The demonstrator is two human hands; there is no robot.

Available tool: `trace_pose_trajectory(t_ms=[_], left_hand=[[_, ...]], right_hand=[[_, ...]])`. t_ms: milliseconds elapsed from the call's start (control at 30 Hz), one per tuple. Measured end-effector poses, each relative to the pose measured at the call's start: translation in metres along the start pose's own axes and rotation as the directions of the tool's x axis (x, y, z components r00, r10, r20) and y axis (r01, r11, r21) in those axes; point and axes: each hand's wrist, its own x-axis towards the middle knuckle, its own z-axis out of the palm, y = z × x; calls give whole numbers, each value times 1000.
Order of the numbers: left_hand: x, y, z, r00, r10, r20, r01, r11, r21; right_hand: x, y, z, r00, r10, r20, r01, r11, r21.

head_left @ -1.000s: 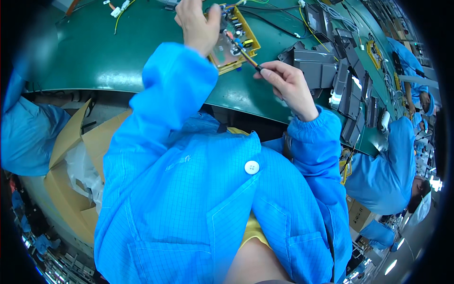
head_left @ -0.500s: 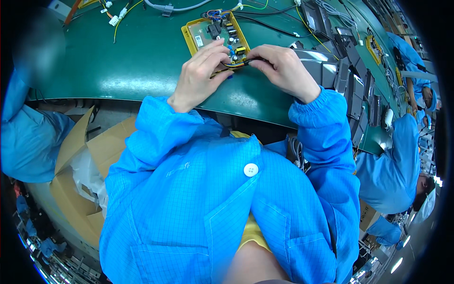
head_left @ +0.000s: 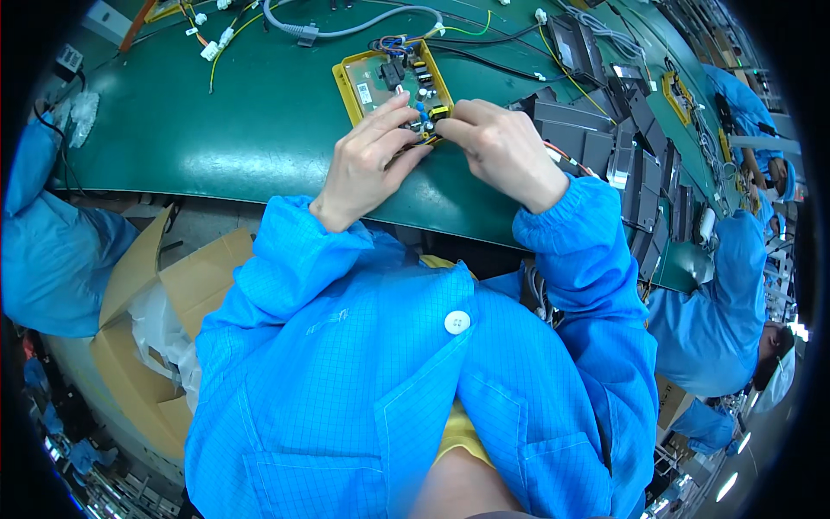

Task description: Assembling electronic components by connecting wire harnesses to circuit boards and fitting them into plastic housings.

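A circuit board (head_left: 370,76) with coils and capacitors sits in a shallow yellow case (head_left: 344,85) on the green table. My left hand (head_left: 367,160) is closed around the case's near edge, fingers over the board and thumb in front. At the near right corner my right hand (head_left: 506,143) pinches, its thumb and index fingertips down against the board's parts. Red and white wires (head_left: 566,158) come out from beneath the right hand toward my sleeve. The wire ends between my fingertips are mostly hidden.
Dark grey plastic housings (head_left: 571,125) crowd the table to the right. A grey cable (head_left: 346,35) and loose connector wires (head_left: 210,50) lie at the back. An open cardboard box (head_left: 130,363) stands below left. Co-workers in blue sit on both sides (head_left: 60,268).
My right hand has moved in to the board's near right corner. The wire bundle stretched between my hands is now mostly covered. At the far left, a blurred shape has gone from view.
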Motion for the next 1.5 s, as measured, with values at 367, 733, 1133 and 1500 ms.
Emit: trace_pose_trajectory(t_ms=[367,733,1133,1500], left_hand=[[2,3,4,997,-74,-15,73,997,-34],[2,1,3,995,-95,26,96,994,-46],[8,-3,0,994,-71,85,71,997,3],[60,-41,-24,887,-164,431,121,985,127]], right_hand=[[-24,13,19,968,-107,-229,110,994,1],[-29,-6,34,917,216,-336,-210,976,53],[-56,-15,23,793,319,-519,-344,938,50],[-73,39,9,601,647,-469,-793,558,-246]])
